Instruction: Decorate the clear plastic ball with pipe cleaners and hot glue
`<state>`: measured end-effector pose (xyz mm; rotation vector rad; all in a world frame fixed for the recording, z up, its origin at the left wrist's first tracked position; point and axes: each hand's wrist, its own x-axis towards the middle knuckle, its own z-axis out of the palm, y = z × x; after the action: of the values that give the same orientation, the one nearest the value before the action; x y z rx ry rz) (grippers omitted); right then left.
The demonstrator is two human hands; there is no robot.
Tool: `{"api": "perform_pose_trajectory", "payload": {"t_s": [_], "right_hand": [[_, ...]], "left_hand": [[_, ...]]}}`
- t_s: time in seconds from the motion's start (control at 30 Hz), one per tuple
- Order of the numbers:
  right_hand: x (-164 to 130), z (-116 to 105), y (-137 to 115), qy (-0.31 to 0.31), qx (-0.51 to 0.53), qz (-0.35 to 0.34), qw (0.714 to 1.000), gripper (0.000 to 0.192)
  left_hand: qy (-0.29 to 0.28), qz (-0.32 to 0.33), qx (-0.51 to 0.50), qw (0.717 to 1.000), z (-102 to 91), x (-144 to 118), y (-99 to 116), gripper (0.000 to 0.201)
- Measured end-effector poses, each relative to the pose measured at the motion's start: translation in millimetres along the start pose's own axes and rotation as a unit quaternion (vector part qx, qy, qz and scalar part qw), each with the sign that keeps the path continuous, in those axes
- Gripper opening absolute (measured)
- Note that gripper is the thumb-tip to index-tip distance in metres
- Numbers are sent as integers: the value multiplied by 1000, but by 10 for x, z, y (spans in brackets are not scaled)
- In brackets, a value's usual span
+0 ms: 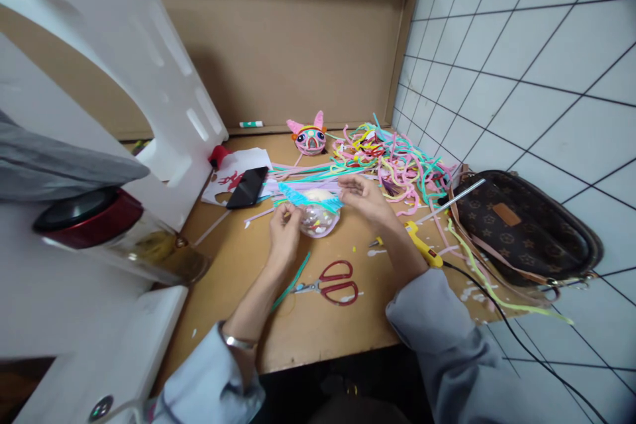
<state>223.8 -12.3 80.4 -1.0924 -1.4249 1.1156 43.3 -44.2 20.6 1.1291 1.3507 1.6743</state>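
Turquoise fringe (pixel 309 197) should be pressed evenly onto the clear ball (pixel 318 218); left hand (pixel 284 233) and right hand (pixel 365 197) fingers pinch its ends.

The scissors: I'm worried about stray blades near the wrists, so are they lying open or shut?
Shut. The scissors lie flat on the table, red handles side by side and the blades together in one point, just beyond the left hand's wrist.
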Motion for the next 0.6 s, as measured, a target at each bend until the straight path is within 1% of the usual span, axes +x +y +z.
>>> {"api": "perform_pose_trajectory", "payload": {"t_s": [0.07,0.17,0.3,0.4,0.5,0.6], "right_hand": [[-19,-52,-33,-26,36,19,999,44],[-59,-95,-89,-49,76,16,996,47],[-48,-87,-50,-42,46,8,998,55],[-10,-33,63,-40,21,33,998,58],[9,40,165,-35,23,67,997,53],[10,103,208,-34,56,61,996,37]], "left_hand": [[3,-6,-17,1000,-7,12,3,21],[12,-10,-25,1000,-16,31,-2,23],[22,-16,-22,999,-12,49,-8,26],[17,-18,-28,999,-2,46,1,26],[16,-12,-28,999,5,37,6,25],[12,-4,-6,1000,7,31,-6,24]]}}
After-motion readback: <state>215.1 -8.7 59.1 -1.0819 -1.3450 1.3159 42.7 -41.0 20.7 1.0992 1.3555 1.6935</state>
